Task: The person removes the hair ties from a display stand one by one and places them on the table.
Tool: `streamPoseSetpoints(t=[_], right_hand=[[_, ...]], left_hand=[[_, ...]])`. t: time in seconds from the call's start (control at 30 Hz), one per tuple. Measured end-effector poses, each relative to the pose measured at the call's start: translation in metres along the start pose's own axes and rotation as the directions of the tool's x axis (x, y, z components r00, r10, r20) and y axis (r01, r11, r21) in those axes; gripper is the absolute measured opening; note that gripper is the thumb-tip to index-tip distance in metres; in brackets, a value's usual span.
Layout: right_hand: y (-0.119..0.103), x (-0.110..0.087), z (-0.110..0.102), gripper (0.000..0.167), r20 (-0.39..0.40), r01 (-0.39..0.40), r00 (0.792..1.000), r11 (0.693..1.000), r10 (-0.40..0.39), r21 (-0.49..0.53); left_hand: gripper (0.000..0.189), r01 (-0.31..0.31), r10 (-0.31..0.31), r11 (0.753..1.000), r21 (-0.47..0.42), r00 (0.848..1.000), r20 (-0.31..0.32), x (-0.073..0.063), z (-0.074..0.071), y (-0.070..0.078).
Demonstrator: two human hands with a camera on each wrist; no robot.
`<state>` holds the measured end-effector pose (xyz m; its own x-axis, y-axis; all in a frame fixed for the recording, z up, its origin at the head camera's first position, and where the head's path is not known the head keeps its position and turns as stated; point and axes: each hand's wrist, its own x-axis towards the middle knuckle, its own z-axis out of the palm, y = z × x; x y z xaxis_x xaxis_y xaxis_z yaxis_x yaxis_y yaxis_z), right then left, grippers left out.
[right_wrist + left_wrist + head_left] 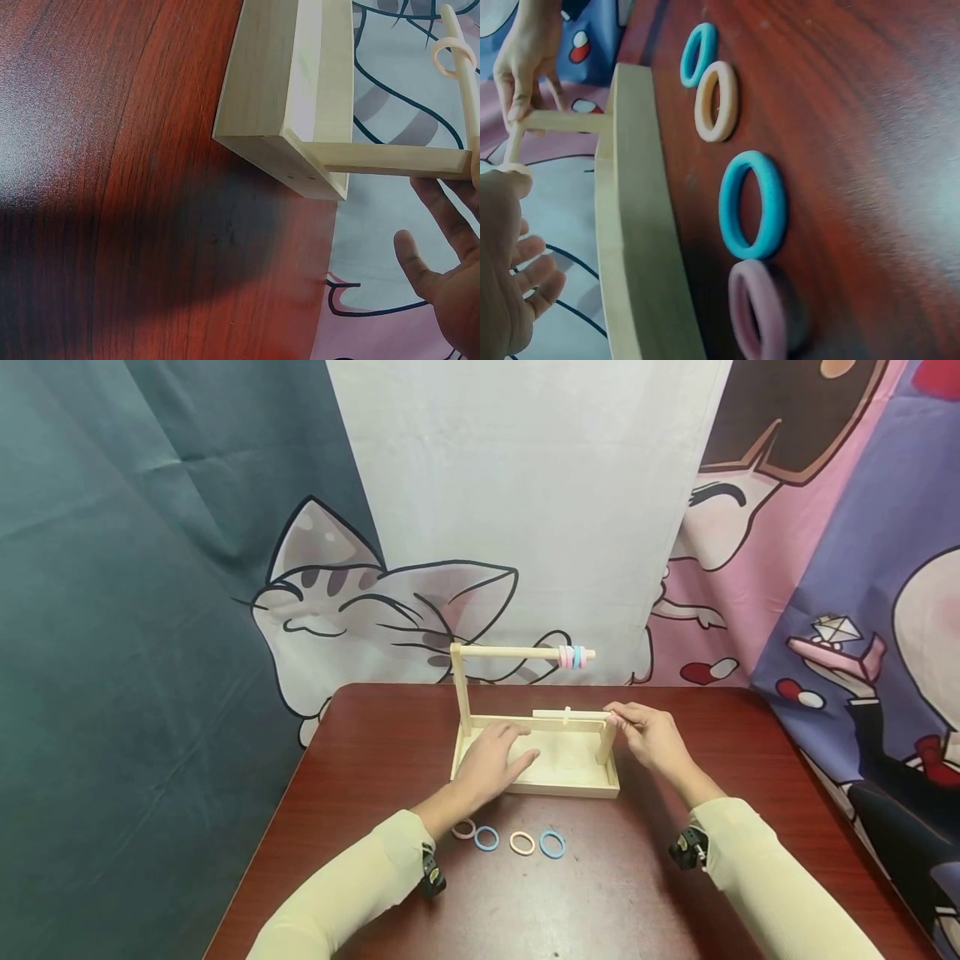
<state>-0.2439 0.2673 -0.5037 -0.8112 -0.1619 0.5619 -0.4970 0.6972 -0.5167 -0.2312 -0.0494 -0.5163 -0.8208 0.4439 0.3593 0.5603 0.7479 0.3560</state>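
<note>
A light wooden rack (570, 792) has a tray base, a tall post with an upper rod (510, 652), and a short post (606, 743) with a lower rod (551, 714). One peach ring (454, 56) hangs on the lower rod. My right hand (652, 739) pinches the top of the short post, where the rod meets it, between thumb and finger. Over the tray's left part, my left hand (491, 760) is held with relaxed, spread fingers and nothing in them. Pink and blue rings (572, 657) sit together near the upper rod's free end.
In front of the rack, on the dark red table (360, 777), lie a pink ring (757, 311), a blue ring (754, 204), a peach ring (716, 101) and another blue ring (698, 55). A cartoon-printed curtain (525, 485) hangs behind the table.
</note>
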Motion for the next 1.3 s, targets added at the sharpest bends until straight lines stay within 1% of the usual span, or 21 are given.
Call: streamPoseSetpoints(t=[0.1,0.17,0.3,0.4,0.5,0.7,0.97,1.1,1.3], right_hand=[[0.000,0.000,0.000,0.020,0.004,-0.002,1.000,1.000,0.002,0.006],[0.000,0.000,0.000,0.020,0.005,-0.003,1.000,1.000,0.003,0.012],[-0.001,0.000,0.000,0.019,-0.001,0.005,1.000,1.000,-0.005,0.023],[0.000,0.000,0.000,0.018,-0.007,0.009,1.000,1.000,-0.009,0.028],[0.000,-0.001,0.001,0.018,-0.015,0.011,1.000,1.000,-0.010,0.029],[0.000,-0.001,0.001,0.019,-0.020,0.011,1.000,0.999,-0.011,0.032],[0.000,-0.001,0.001,0.019,-0.023,0.007,1.000,0.999,-0.006,0.033],[0.001,-0.001,0.002,0.019,-0.030,0.015,0.999,0.999,-0.014,0.035],[0.000,-0.001,0.002,0.020,-0.022,0.004,1.000,0.999,-0.003,0.041]], left_hand=[[0.050,0.047,-0.048,0.999,-0.026,0.999,-0.022,0.006,-0.003,0.000],[0.052,0.067,-0.068,0.997,-0.044,0.997,-0.033,0.010,-0.004,0.000],[0.061,0.085,-0.087,0.995,-0.053,0.995,-0.040,0.016,-0.007,0.002],[0.066,0.077,-0.080,0.995,-0.058,0.996,-0.045,0.020,-0.009,0.004],[0.066,0.067,-0.069,0.997,-0.049,0.997,-0.043,0.024,-0.008,0.006],[0.065,0.059,-0.059,0.998,-0.023,0.998,-0.022,0.031,-0.005,0.010],[0.062,0.023,-0.023,1.000,0.007,1.000,-0.009,0.040,-0.002,0.016],[0.060,0.009,-0.009,1.000,0.001,1.000,-0.001,0.044,-0.001,0.020],[0.058,0.002,-0.002,1.000,0.006,1.000,0.002,0.048,0.002,0.023]])
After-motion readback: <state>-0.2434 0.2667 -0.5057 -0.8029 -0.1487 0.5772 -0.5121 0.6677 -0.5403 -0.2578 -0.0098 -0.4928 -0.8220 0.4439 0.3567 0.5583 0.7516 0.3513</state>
